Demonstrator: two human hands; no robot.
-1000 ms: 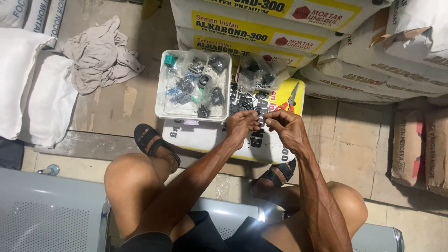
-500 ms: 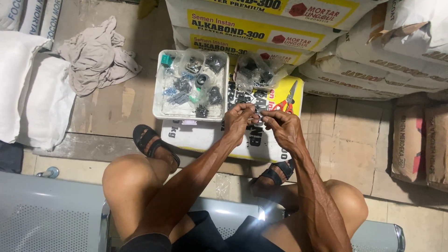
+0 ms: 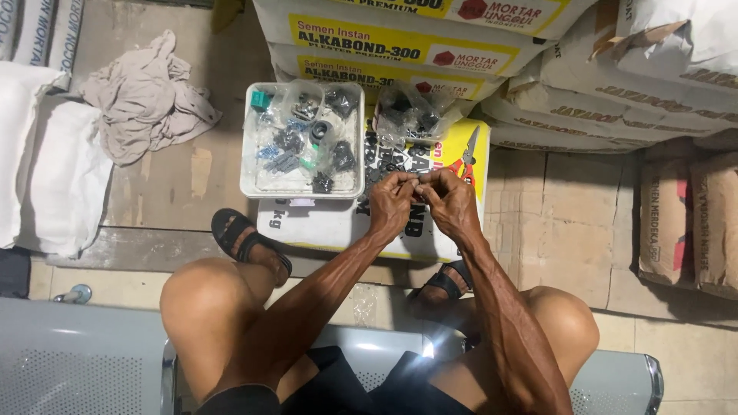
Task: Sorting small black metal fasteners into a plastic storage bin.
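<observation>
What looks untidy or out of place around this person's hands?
A crumpled beige cloth lies heaped on the floor left of the white plastic tray. Red-handled pliers lie loose on a yellow and white sack. Both hands, left hand and right hand, pinch something too small to identify.

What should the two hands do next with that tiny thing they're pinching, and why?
Probably keep the pinch and finish working the small piece together before reaching for anything else. The left hand and right hand meet fingertip to fingertip over the sack, with the piece too small to make out. The white tray of bagged parts lies just beside the left hand.
</observation>
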